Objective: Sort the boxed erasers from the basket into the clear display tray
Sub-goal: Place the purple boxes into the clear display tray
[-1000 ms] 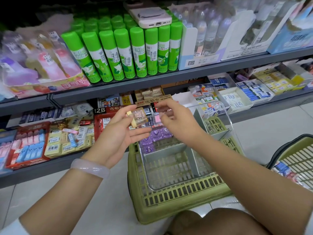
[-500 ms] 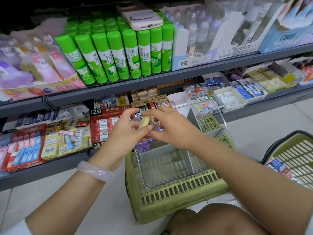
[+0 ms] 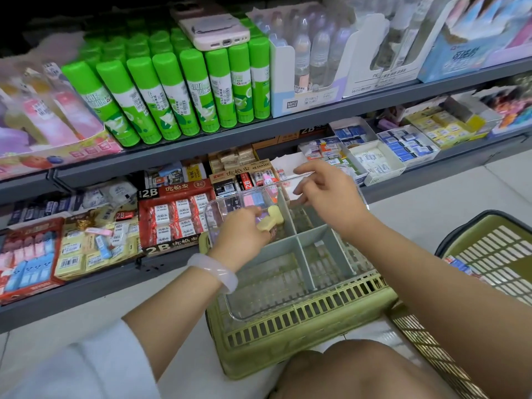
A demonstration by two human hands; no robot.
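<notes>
A clear display tray (image 3: 230,308) with grey dividers (image 3: 302,240) rests on a green basket (image 3: 288,332) in front of me. My left hand (image 3: 240,236) reaches into the tray's far left compartment, shut on a pale yellow boxed eraser (image 3: 272,221). Pink and blue erasers (image 3: 253,200) lie at the back of that compartment. My right hand (image 3: 326,192) hovers over the far right compartment with its fingers apart and nothing in them. A second green basket (image 3: 489,254) at the right holds boxed erasers (image 3: 460,266).
Grey store shelves (image 3: 259,139) stand right behind the tray. Green glue sticks (image 3: 172,90) fill the upper shelf, with a phone (image 3: 214,31) lying on them. Eraser boxes (image 3: 175,217) fill the lower shelf. My knee (image 3: 345,372) is below the basket.
Both hands held the eraser together above the tray. My left hand has lowered it into the far left compartment, and my right hand has let go and drifted right.
</notes>
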